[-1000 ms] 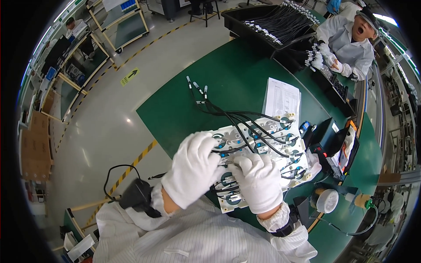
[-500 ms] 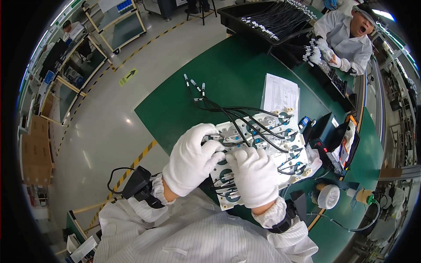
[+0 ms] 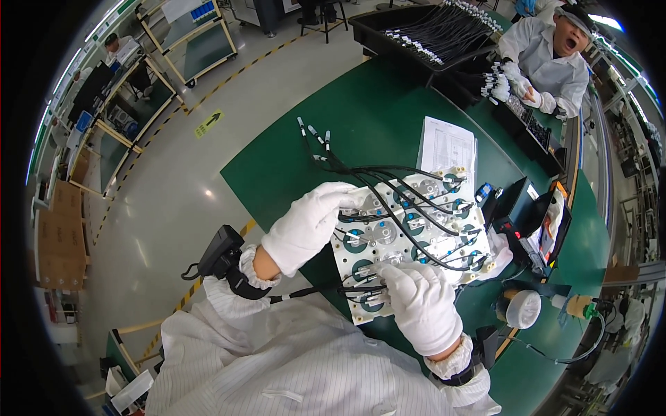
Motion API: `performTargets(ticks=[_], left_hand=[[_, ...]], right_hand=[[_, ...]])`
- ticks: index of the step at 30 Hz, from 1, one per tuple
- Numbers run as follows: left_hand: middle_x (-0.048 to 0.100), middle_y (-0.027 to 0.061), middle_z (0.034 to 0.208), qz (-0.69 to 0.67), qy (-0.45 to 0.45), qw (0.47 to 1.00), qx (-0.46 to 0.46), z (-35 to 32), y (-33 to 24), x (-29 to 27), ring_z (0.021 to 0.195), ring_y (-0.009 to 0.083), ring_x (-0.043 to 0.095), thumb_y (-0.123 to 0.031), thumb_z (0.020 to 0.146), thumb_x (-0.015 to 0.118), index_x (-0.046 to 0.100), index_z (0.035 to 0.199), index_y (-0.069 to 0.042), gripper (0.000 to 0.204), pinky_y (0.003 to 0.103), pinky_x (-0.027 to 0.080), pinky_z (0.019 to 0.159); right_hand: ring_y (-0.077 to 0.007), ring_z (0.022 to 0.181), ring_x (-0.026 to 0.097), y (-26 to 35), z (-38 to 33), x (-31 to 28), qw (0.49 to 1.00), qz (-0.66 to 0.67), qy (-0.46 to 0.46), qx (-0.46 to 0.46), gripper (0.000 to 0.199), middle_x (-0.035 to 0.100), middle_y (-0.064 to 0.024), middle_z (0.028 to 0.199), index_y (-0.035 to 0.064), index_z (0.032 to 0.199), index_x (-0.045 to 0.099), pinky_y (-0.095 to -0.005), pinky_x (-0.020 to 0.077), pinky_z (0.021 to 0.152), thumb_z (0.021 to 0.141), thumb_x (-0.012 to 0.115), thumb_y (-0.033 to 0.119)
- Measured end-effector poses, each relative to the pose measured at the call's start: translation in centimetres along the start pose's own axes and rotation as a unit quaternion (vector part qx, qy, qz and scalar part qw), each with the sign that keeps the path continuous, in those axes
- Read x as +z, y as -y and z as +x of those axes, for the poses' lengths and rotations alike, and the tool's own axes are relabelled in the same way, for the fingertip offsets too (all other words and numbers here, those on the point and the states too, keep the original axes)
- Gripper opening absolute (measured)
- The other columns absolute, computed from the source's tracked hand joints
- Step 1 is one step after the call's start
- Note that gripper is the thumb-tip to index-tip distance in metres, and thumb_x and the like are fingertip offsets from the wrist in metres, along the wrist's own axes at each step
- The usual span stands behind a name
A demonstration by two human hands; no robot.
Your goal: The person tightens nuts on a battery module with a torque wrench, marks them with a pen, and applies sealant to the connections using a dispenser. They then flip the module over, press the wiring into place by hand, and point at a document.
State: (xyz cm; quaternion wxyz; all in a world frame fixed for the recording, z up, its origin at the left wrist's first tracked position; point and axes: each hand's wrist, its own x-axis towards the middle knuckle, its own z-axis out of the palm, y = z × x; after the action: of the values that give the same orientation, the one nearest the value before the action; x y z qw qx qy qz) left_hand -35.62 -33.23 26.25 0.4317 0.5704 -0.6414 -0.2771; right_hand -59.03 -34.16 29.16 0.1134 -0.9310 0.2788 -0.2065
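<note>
A white plate [image 3: 435,247] with round dark green parts, clear round domes and small blue pieces lies tilted on the green table. Several black cables [image 3: 395,171] run across it, their white-tagged ends reaching past its far left corner. My left hand [image 3: 305,225], in a white glove, is at the plate's far left edge with its fingers together; what lies under them is hidden. My right hand [image 3: 423,308], gloved too, is closed in a pinch over the near part of the plate. Beside its fingertips are short black leads [image 3: 361,288]; the pinched thing is hidden.
Printed sheets [image 3: 447,149] lie beyond the plate. To the right are a black box [image 3: 517,204], a bin of bags [image 3: 548,232] and a white round container [image 3: 523,309]. A black tray of cables [image 3: 388,31] stands at the back, near a co-worker [image 3: 548,59].
My right hand has moved from the plate's middle to its near part. My left hand has shifted up along the left edge. A cable formerly between my hands now lies across the plate.
</note>
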Motion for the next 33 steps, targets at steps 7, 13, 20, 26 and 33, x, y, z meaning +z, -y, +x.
performTargets(ticks=[7,13,20,26,33], left_hand=[[0.054,0.0146,0.116,0.155,-0.11,0.982,-0.024,-0.6,-6.1,0.1,0.1,0.0297,0.056,-0.007,0.079,0.055,0.063,0.095,-0.004,0.018,0.035,0.047,0.086],[0.052,0.0109,0.115,0.305,0.019,0.951,0.051,-4.5,-7.5,2.3,0.113,0.0314,0.048,-0.017,0.06,0.072,0.063,0.065,-0.006,0.015,0.041,0.042,0.092],[0.049,0.0154,0.122,0.248,0.046,0.968,0.001,-4.0,-6.9,2.1,0.119,0.0347,0.043,-0.013,0.06,0.072,0.061,0.065,-0.004,0.016,0.041,0.041,0.094],[0.049,0.0158,0.123,0.269,0.055,0.961,0.014,-3.7,-7.2,1.9,0.119,0.033,0.043,-0.012,0.06,0.072,0.059,0.066,-0.005,0.016,0.041,0.039,0.093],[0.05,0.012,0.119,0.311,-0.007,0.949,0.055,-3.0,-6.5,1.9,0.118,0.0317,0.044,-0.01,0.061,0.07,0.057,0.068,-0.007,0.015,0.041,0.037,0.092]], right_hand=[[-0.0168,0.082,0.055,-0.4,0.4,-0.2,0.999,-0.005,0.036,0.019,0.033,0.053,0.0022,0.078,0.0144,0.104,0.055,-0.0317,0.0432,0.073,0.072,0.064,0.016],[-0.0166,0.067,0.057,-1.0,2.1,-0.5,0.996,-0.017,0.082,-0.016,0.024,0.053,-0.0008,0.073,0.012,0.092,0.056,-0.029,0.0455,0.057,0.071,0.064,0.02],[-0.0159,0.066,0.058,-1.4,3.0,-0.2,0.986,-0.078,0.105,-0.104,0.015,0.053,-0.0025,0.073,0.0099,0.077,0.051,-0.0275,0.0456,0.049,0.068,0.061,0.016],[-0.0151,0.068,0.057,-1.3,2.2,0.6,0.99,-0.068,0.038,-0.118,0.013,0.052,-0.0023,0.073,0.0107,0.077,0.053,-0.0267,0.0446,0.047,0.067,0.06,0.014],[-0.0165,0.062,0.055,-0.1,2.5,1.0,0.998,-0.045,0.045,-0.026,0.013,0.05,-0.0017,0.07,0.0113,0.077,0.053,-0.0265,0.0442,0.046,0.067,0.061,0.013]])
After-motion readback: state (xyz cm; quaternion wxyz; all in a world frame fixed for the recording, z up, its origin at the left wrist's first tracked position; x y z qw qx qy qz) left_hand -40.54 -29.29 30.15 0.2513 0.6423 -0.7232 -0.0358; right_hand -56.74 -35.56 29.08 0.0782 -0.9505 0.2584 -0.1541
